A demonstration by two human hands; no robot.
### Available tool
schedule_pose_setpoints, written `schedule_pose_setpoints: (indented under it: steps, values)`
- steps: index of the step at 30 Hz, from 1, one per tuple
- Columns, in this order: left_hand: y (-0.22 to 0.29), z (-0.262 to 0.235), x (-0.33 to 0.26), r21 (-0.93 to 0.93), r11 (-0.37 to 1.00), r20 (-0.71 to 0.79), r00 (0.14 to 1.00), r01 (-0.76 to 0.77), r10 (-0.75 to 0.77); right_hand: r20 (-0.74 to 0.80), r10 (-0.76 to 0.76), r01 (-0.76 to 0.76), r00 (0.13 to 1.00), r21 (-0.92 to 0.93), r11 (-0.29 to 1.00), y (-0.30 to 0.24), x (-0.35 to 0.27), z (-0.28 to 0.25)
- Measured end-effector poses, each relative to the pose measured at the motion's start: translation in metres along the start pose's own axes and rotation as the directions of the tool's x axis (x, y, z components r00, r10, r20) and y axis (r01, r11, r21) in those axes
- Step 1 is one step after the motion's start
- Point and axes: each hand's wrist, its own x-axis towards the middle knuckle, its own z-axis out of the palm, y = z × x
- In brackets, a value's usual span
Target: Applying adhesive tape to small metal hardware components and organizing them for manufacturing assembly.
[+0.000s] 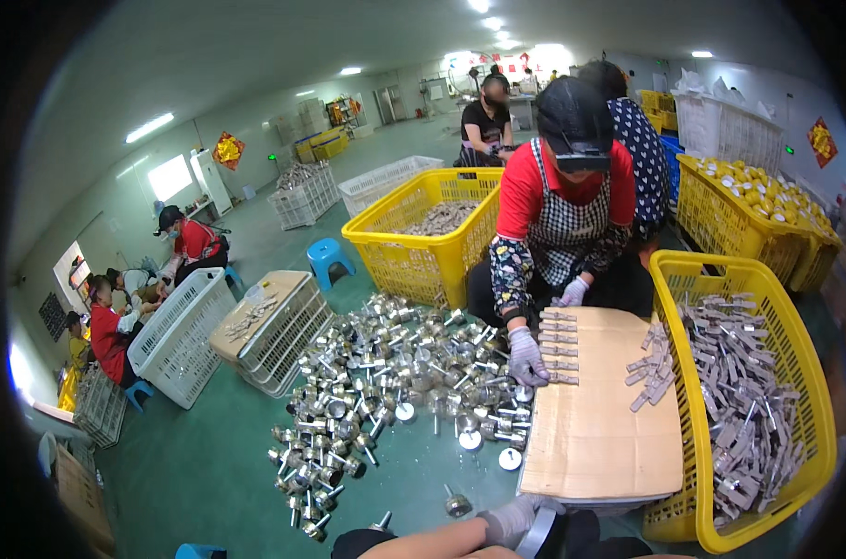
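Observation:
My left hand, in a pale glove, is at the bottom edge, its forearm coming in from the lower left. Its fingers close on the rim of a grey curved piece, mostly cut off by the picture's edge. My right hand does not show. Just ahead is a cardboard-topped work surface. Along its left edge lies a row of flat metal pieces, with a co-worker's gloved hand touching them. More flat pieces lie loose at its right. One round metal part with a stem stands left of my hand.
A large heap of stemmed round metal parts covers the floor at left. A yellow basket of flat metal pieces stands close on the right. Beyond are another yellow basket, white crates, a blue stool and several seated people.

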Motion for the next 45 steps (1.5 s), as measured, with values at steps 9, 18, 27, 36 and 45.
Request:
schedule_pose_setpoints:
  steps: [9,18,27,36,45]
  values:
    - [0.017,-0.017,-0.007,0.464,0.858,0.081,0.975,-0.223,0.209,-0.06,0.033,-0.026,0.998,0.107,0.994,0.006,0.006,-0.008]
    - [0.032,-0.008,-0.011,0.06,0.998,0.08,0.997,0.014,-0.019,-0.096,-0.038,0.048,0.995,0.105,0.993,0.013,-0.005,0.007]
    - [0.018,-0.01,-0.004,-0.365,0.886,0.097,0.958,0.287,-0.27,-0.21,-0.069,0.092,0.975,0.101,0.991,0.01,-0.008,0.012]
    - [0.031,-0.008,-0.008,-0.291,0.941,0.137,0.981,0.173,-0.138,-0.147,-0.092,0.108,0.985,0.108,0.988,0.01,-0.006,0.004]
    - [0.013,-0.019,-0.006,0.42,0.899,0.108,0.99,-0.125,0.088,0.016,-0.001,0.0,1.0,0.085,0.996,0.003,0.001,-0.011]
